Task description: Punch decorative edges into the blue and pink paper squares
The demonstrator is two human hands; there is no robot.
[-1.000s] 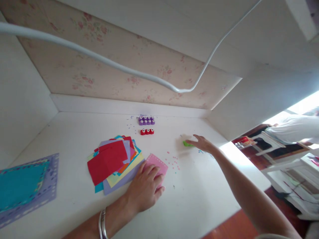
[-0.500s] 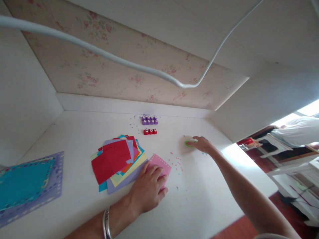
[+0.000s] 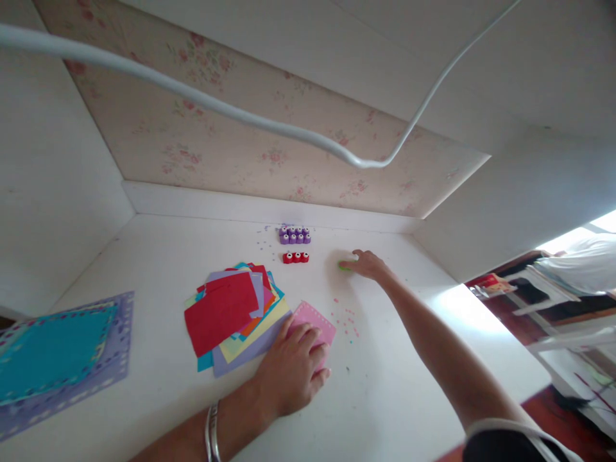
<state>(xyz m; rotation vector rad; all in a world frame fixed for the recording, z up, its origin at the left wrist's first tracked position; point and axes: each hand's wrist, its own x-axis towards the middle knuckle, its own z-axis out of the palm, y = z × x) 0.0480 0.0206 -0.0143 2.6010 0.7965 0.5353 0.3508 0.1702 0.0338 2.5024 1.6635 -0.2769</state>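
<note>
My left hand (image 3: pixel 291 372) lies flat with its fingers apart on a pink sheet of paper (image 3: pixel 321 319). Small punched holes run along that sheet's upper edges. Out to the right, my right hand (image 3: pixel 369 263) grips a small green paper punch (image 3: pixel 345 265), mostly covered by the fingers. Left of it stand a row of red paper punches (image 3: pixel 296 258) and a block of purple paper punches (image 3: pixel 295 236). Pink paper bits (image 3: pixel 349 321) are scattered beside the pink sheet.
A fanned pile of coloured paper (image 3: pixel 224 308) adjoins my left hand. Punched blue and purple sheets (image 3: pixel 52 353) lie at far left. A white cable (image 3: pixel 289 128) crosses above the white table (image 3: pixel 399 410). At the right edge, a person in white (image 3: pixel 587 260) is partly visible.
My right hand has moved left with the green paper punch, closer to the red ones. My left hand stays on the pink sheet. The view has shifted slightly.
</note>
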